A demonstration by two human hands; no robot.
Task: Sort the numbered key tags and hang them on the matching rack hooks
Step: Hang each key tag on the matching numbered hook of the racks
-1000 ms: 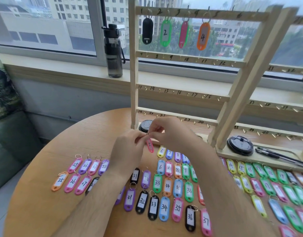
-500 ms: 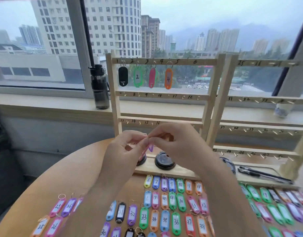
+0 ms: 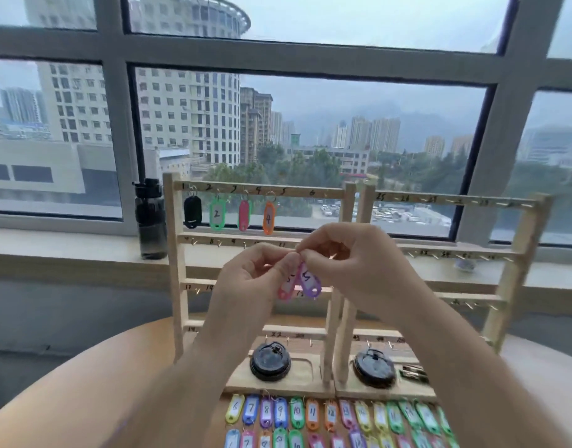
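Observation:
My left hand [image 3: 255,279] and right hand [image 3: 352,263] meet in front of the wooden rack [image 3: 174,253], fingertips together. They pinch the tops of two joined tags, a pink key tag [image 3: 287,287] under my left thumb and a purple key tag [image 3: 311,282] under my right fingers. Both tags seem to read 5. On the rack's top rail hang a black tag [image 3: 192,211], green tag 2 [image 3: 217,215], a pink tag [image 3: 243,215] and orange tag 4 [image 3: 269,218]. Several numbered tags [image 3: 297,415] lie in rows on the round table.
A second hook rack [image 3: 517,270] stands to the right. Two black round lids [image 3: 270,362] [image 3: 374,367] and pens [image 3: 414,374] rest in the rack bases. A dark water bottle [image 3: 150,218] stands on the window sill at the left.
My view has tilted upward, and both hands have risen from above the table to rack height. A purple tag now shows beside the pink one between my fingers.

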